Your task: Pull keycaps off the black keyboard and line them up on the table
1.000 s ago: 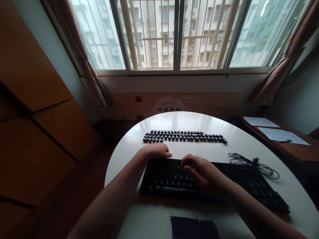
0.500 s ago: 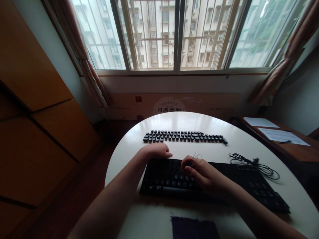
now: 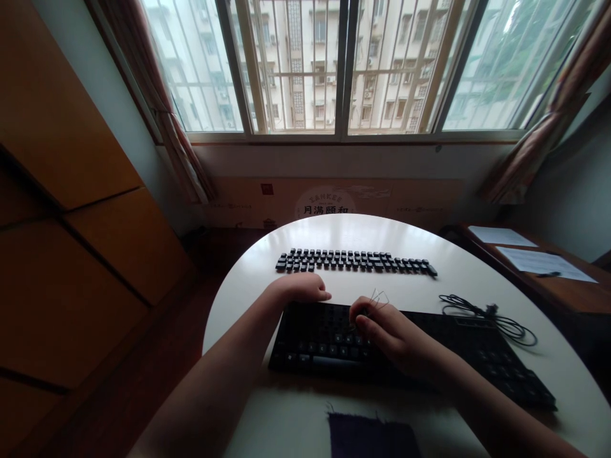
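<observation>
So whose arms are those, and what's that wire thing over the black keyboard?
Those are one person's own arms. The camera sits on their head and looks down, so you see what they see. On the white round table lies a black keyboard; some keys seem to be off. Farther back, loose keys are lined up in rows. The right hand pinches a thin wire tool over the keyboard. The left hand rests curled at the keyboard's far left corner. A cable lies to the right, and a dark cloth lies nearest the person.

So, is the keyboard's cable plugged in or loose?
Loose: the cable lies bunched on the table, with its plug lying free just behind the keyboard.
</observation>
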A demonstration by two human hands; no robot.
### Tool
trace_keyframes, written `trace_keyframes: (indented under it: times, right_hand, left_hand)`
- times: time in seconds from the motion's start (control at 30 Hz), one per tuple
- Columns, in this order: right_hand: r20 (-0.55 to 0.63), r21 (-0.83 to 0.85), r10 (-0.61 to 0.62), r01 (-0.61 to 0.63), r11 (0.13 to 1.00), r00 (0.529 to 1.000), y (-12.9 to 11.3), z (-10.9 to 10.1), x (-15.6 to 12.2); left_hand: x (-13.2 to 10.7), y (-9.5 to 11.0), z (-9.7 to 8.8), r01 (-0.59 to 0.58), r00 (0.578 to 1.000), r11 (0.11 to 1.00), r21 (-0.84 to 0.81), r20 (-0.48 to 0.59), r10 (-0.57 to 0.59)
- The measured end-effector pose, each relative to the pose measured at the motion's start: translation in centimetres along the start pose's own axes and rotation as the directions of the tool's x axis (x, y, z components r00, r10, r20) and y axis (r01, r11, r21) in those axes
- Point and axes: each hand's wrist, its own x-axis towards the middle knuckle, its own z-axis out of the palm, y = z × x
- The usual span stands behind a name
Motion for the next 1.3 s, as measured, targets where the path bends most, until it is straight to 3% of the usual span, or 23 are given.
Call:
trace_keyframes:
  times: [0.3,0.7,0.97,1.3]
  right_hand:
    - [0.007,0.125,0.027,-0.027,0.992,1.0,0.7,0.7,0.0]
    - [-0.026,-0.014,0.047,-0.047,0.999,0.999,-0.2,1.5,0.2]
    - [-0.067,0.067,0.077,-0.072,0.995,0.995,0.8,2.2,0.5]
    - [-0.026,0.119,0.088,-0.084,0.989,0.996,1.3,2.2,0.3]
  left_hand:
    - [0.3,-0.1,0.1,-0.011,1.0,1.0,0.023,-0.007,0.011]
    - [-0.7,0.9,-0.1,-0.168,0.984,0.985,-0.042,0.045,0.17]
    - [-0.4,0.6,0.0,-0.183,0.981,0.983,-0.022,0.054,0.184]
    - [-0.4,0.7,0.0,-0.197,0.978,0.98,-0.037,0.061,0.199]
